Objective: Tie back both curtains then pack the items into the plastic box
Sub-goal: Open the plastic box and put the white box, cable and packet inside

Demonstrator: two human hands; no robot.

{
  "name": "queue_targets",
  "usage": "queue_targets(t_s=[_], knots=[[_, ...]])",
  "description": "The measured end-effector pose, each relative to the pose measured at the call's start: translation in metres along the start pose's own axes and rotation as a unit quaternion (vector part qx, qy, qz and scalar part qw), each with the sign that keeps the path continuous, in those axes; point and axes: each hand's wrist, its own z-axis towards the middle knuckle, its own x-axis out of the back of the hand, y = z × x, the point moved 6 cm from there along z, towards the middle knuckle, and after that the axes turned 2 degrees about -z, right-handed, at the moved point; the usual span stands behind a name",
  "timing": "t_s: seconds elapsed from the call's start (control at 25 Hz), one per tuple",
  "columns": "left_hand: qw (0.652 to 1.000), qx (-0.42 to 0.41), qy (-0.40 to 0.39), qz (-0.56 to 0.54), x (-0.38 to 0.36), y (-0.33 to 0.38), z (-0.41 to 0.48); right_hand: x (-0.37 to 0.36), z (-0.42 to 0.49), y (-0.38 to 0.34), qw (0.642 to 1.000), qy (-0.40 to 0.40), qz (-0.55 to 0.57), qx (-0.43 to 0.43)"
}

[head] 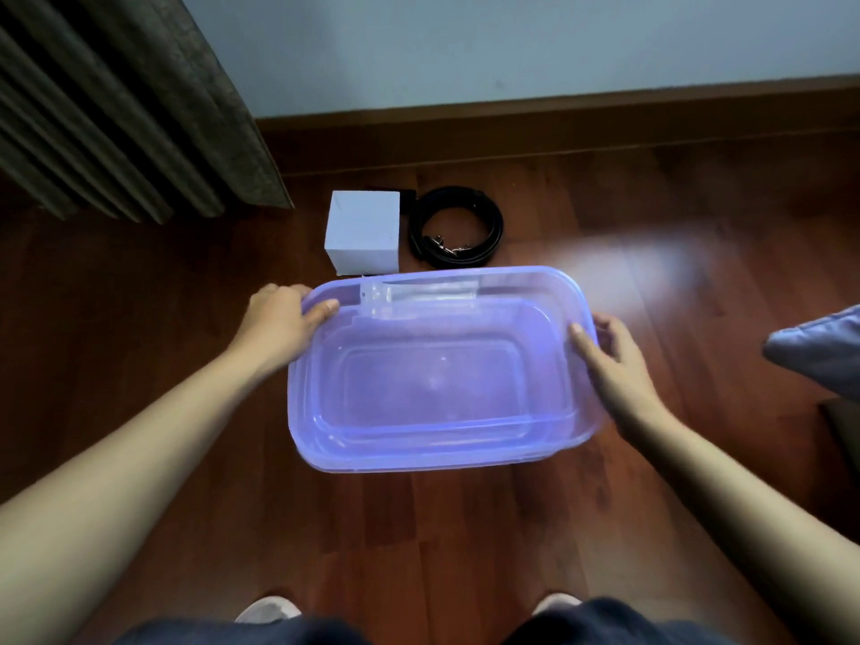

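A translucent purple plastic box is in the middle of the view, above the wooden floor, and nothing lies inside it. My left hand grips its far-left rim, thumb over the edge. My right hand holds its right rim, thumb inside. Beyond the box, on the floor, stand a small white cube-shaped box and, to its right, a coiled black belt with a metal buckle. A dark grey pleated curtain hangs at the upper left, its hem near the floor.
A pale wall with a brown skirting board runs behind the items. A grey-blue cushion or fabric corner pokes in at the right edge, with a dark object below it. My feet show at the bottom.
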Motion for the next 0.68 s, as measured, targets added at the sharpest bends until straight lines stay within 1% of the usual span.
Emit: queue_targets(t_s=[0.04,0.08,0.12,0.2,0.24,0.28,0.36,0.4,0.48,0.56,0.64,0.68], knots=[[1.000,-0.020,0.019,-0.013,0.009,0.009,0.004,0.005,0.005,-0.004,0.995,-0.012,0.095,-0.033],[0.998,-0.031,0.038,-0.043,0.017,0.019,0.007,0.014,0.010,-0.011,0.984,-0.019,0.165,-0.063],[0.994,-0.035,0.051,-0.087,0.021,0.029,0.008,0.027,0.016,-0.012,0.974,-0.010,0.211,-0.085],[0.986,-0.049,0.049,-0.149,0.013,0.046,0.009,0.057,0.020,-0.003,0.953,0.039,0.283,-0.097],[0.987,-0.072,0.029,-0.139,0.002,0.053,0.007,0.070,0.019,0.007,0.940,0.071,0.321,-0.097],[0.989,-0.100,-0.009,-0.107,-0.017,0.057,0.004,0.080,0.017,0.021,0.922,0.101,0.361,-0.098],[0.984,-0.145,-0.105,-0.016,-0.060,0.055,-0.004,0.086,0.010,0.049,0.882,0.148,0.434,-0.106],[0.977,-0.161,-0.136,0.034,-0.075,0.053,-0.007,0.086,0.008,0.059,0.863,0.165,0.467,-0.101],[0.967,-0.176,-0.152,0.108,-0.089,0.049,-0.009,0.080,0.006,0.072,0.828,0.191,0.519,-0.089],[0.964,-0.180,-0.144,0.132,-0.089,0.050,-0.011,0.070,0.009,0.088,0.798,0.209,0.556,-0.107],[0.965,-0.178,-0.139,0.132,-0.087,0.053,-0.013,0.061,0.008,0.100,0.784,0.244,0.558,-0.122],[0.966,-0.176,-0.140,0.131,-0.088,0.053,-0.014,0.056,0.009,0.108,0.785,0.262,0.546,-0.130]])
